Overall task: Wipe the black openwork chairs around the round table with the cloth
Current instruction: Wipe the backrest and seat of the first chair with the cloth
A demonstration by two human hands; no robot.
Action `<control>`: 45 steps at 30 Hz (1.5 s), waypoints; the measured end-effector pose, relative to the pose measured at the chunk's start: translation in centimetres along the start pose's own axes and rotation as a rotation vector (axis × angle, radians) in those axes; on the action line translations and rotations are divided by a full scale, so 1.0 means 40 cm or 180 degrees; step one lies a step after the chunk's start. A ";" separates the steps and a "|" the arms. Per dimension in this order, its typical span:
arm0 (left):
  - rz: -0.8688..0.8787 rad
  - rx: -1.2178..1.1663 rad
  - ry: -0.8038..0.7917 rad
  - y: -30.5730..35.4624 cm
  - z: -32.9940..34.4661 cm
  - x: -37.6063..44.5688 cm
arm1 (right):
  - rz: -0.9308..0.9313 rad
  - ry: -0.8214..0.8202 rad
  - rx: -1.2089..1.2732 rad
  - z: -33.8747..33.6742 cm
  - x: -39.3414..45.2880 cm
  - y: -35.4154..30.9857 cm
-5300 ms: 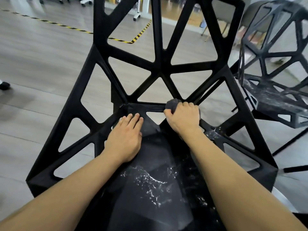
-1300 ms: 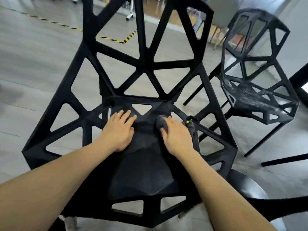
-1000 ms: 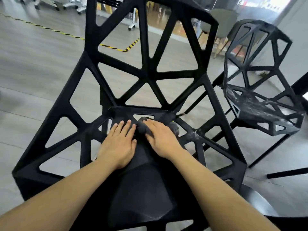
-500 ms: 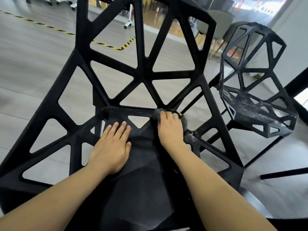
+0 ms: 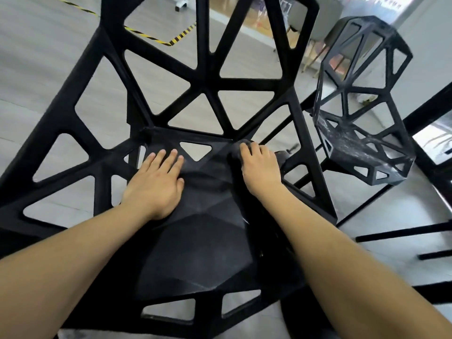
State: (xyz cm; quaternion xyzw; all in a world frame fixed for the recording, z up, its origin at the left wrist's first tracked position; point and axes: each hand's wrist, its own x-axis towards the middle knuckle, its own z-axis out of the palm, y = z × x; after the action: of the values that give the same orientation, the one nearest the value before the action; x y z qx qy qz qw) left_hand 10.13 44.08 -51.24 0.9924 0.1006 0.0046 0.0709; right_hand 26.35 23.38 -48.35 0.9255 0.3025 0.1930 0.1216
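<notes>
Cloth (image 5: 234,152) bunched under right hand (image 5: 260,171)

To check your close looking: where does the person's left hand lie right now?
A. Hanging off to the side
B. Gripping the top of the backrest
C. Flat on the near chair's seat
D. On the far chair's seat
C: the left hand lies flat, its fingers straight, on the near chair's seat.
</notes>
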 end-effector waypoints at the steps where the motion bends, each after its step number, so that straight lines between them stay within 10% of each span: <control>1: -0.0007 0.0008 0.0032 0.000 0.003 0.004 | -0.0044 -0.0012 0.0062 0.008 -0.006 0.009; 11: -0.0022 -0.0022 -0.0035 0.001 -0.003 -0.002 | 0.0088 0.0042 0.0416 -0.080 -0.277 0.066; 20: -0.0015 -0.0041 0.0020 0.005 0.003 0.006 | 0.0431 -0.0037 0.0097 -0.041 -0.070 0.020; 32: -0.0047 0.0011 0.0031 0.022 0.000 0.002 | -0.0466 0.0000 0.1161 -0.043 -0.137 0.001; 39: -0.0036 -0.0039 0.0123 0.017 0.009 0.006 | 0.0545 0.0015 0.1507 0.026 0.102 -0.122; 45: -0.0047 -0.0049 0.0111 0.016 0.005 0.010 | -0.0645 -0.0409 0.2040 0.003 0.071 -0.166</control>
State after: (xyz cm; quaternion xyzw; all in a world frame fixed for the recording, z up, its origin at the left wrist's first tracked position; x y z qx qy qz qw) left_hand 10.64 43.49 -51.36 0.9908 0.1092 0.0222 0.0768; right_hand 25.10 30.32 -49.92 0.8921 0.4299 0.0164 -0.1381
